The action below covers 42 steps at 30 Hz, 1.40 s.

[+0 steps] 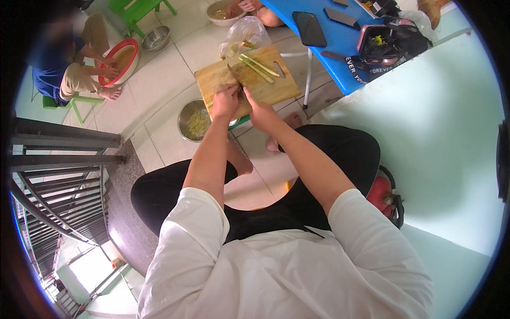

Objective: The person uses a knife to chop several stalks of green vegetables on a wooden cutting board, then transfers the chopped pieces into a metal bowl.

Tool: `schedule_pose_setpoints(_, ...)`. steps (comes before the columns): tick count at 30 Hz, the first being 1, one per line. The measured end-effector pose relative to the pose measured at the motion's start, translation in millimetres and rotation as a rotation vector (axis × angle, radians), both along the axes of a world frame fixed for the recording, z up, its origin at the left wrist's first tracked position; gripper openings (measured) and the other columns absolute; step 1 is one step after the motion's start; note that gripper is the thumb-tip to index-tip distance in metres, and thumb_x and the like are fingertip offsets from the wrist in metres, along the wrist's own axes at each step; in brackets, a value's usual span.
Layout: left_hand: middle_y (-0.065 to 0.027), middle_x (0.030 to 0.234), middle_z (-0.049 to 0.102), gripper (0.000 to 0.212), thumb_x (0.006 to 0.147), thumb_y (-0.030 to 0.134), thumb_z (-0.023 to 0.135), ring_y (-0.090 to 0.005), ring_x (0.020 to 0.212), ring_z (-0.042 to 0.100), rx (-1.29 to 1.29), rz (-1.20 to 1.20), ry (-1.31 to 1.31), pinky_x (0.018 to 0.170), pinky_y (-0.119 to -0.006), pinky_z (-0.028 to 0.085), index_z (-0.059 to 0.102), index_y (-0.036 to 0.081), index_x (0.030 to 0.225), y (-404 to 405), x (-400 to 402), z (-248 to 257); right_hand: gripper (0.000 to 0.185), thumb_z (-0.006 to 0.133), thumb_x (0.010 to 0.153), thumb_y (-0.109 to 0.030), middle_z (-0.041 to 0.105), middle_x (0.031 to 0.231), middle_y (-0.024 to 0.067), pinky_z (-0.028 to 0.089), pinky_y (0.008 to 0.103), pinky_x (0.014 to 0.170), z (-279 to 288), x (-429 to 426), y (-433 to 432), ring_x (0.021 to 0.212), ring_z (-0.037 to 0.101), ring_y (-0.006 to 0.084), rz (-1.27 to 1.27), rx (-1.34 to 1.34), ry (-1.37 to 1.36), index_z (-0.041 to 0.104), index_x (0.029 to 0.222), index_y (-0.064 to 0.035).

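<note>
A kitchen knife lies across the wooden cutting board, its tip pointing away from me. My right hand grips it at the near end, thumb side up; the handle is hidden in the hand. Curled close against the blade, my left hand seems to hold a pale green stalk, whose end shows left of the hand. Two more pale green stalks rest on the board's far right part. Below the board's left edge, a steel bowl holds chopped pale green pieces.
A clear plastic bag sits beyond the board. At right, a blue table carries phones, a knife and a bag. A person at left works over a red-rimmed basin; another person's hand is by a bowl. Metal railing stands left.
</note>
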State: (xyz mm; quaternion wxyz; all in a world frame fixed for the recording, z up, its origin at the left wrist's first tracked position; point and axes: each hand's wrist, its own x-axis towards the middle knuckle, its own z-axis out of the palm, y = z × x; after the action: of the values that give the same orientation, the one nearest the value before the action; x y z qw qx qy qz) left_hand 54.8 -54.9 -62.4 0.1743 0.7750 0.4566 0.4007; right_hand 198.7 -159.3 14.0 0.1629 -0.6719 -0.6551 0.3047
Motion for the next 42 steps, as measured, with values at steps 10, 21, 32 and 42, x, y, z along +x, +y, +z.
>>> schedule_pose_setpoints(10, -0.0133, 0.105, 0.075, 0.018, 0.09, 0.011, 0.069, -0.034, 0.101, 0.068, -0.017, 0.036, -0.011, 0.091, -0.042, 0.055, 0.079, 0.007, 0.104, -2.2, 1.3, 2.1, 0.086, 0.05, 0.088, -0.002, 0.066, 0.1, 0.0358, 0.05, 0.0571, 0.085, -4.6, 8.2, -8.3, 0.092, 0.064, 0.0518, 0.015, 0.051, 0.015, 0.013, 0.165, -0.016)
schedule_pose_setpoints(21, -0.0138, 0.102, 0.074, 0.016, 0.088, 0.011, 0.071, -0.0346, 0.099, 0.068, 0.009, 0.002, -0.034, 0.089, -0.042, 0.055, 0.078, 0.006, 0.101, -3.5, 2.5, 4.0, 0.088, 0.051, 0.089, -0.002, 0.066, 0.092, 0.0347, 0.049, 0.0574, 0.08, 12.3, 2.0, -29.9, 0.086, 0.064, 0.0508, -0.007, 0.078, -0.09, 0.012, 0.165, -0.0216)
schedule_pose_setpoints(32, -0.0145, 0.104, 0.074, 0.016, 0.087, 0.009, 0.069, -0.0344, 0.099, 0.069, 0.004, -0.004, -0.043, 0.089, -0.042, 0.056, 0.078, 0.004, 0.099, -3.9, 3.6, -0.2, 0.087, 0.052, 0.092, -0.003, 0.065, 0.109, 0.0338, 0.051, 0.0555, 0.085, 1.3, 4.1, -25.6, 0.098, 0.066, 0.0485, 0.05, 0.024, -0.108, 0.008, 0.165, -0.0196)
schedule_pose_setpoints(42, -0.0143, 0.104, 0.075, 0.016, 0.088, 0.01, 0.07, -0.034, 0.099, 0.068, 0.002, 0.013, -0.028, 0.089, -0.042, 0.056, 0.079, 0.004, 0.099, -2.3, 6.0, 2.3, 0.089, 0.052, 0.088, 0.0, 0.066, 0.093, 0.0344, 0.049, 0.0581, 0.08, -15.6, 4.4, -6.2, 0.086, 0.064, 0.051, 0.001, 0.138, 0.009, 0.011, 0.165, -0.0195)
